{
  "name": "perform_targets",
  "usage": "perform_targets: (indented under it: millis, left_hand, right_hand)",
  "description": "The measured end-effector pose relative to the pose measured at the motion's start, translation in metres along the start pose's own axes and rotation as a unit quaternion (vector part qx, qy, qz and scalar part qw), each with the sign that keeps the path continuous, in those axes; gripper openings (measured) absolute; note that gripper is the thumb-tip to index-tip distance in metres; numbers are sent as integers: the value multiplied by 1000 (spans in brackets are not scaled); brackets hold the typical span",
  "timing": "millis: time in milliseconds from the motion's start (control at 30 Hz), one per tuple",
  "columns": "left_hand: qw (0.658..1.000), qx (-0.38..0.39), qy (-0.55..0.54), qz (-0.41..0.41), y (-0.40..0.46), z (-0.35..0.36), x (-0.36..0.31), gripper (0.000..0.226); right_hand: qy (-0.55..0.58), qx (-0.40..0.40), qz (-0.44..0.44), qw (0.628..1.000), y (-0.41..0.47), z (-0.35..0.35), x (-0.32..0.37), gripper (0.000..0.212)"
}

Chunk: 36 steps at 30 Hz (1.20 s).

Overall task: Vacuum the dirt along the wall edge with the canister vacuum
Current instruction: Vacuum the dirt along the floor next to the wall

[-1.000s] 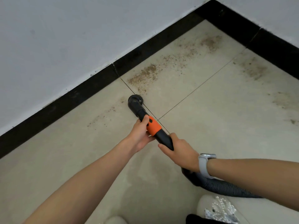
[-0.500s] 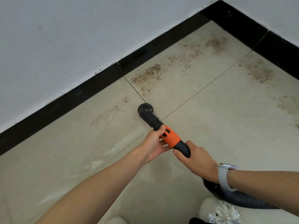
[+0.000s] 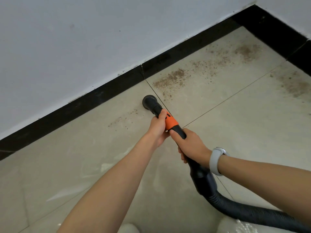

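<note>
- My nozzle (image 3: 152, 105) looks like matt black plastic, its collar (image 3: 171, 123) smooth orange.
- Hose (image 3: 249, 211): ribbed.
- Floor (image 3: 235, 128): smooth, faintly glossy tile.
- Dirt (image 3: 170, 78): gritty.

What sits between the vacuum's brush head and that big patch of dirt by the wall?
Nothing visible. Only bare tile and a grout line lie between the brush nozzle and the dirt patch beside the black baseboard.

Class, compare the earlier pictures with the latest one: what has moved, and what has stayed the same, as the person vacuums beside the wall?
The brush nozzle has moved left across the tile joint and closer to the black baseboard, over the thin trail of dirt. Unchanged: the left hand still grips the wand by the orange collar, the right hand behind it, and the big dirt patch remains.
</note>
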State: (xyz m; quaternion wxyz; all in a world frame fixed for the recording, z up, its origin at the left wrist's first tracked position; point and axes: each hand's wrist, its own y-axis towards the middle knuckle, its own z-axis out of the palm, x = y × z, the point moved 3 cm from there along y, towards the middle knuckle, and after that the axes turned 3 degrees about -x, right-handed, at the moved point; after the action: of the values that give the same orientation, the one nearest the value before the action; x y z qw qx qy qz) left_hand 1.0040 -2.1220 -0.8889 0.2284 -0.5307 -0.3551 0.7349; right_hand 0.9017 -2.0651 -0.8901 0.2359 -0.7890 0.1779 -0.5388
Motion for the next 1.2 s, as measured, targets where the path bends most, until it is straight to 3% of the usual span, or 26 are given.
perform_targets:
  millis: [167,600,733,1033,1200]
  left_hand:
    - [998,-54,-12,14,-7,-20,6,27]
    - [966,-242,-69,58,-28,-121,17,22]
    - [964,-245,-81,70,-28,-138,10,24]
    - [984,-164,-57,40,-15,-97,-2,25]
    - [979,-191,-68,36,-23,-97,12,26]
  right_hand:
    - [17,49,-3,999,0,12,-4,35]
    - [-97,190,-64,975,-23,89,31,34]
    - [-145,190,-87,967,-23,102,42,33]
    - [-147,86,-69,983,-16,73,38,36]
    - [-141,119,-65,981,-21,68,30,35]
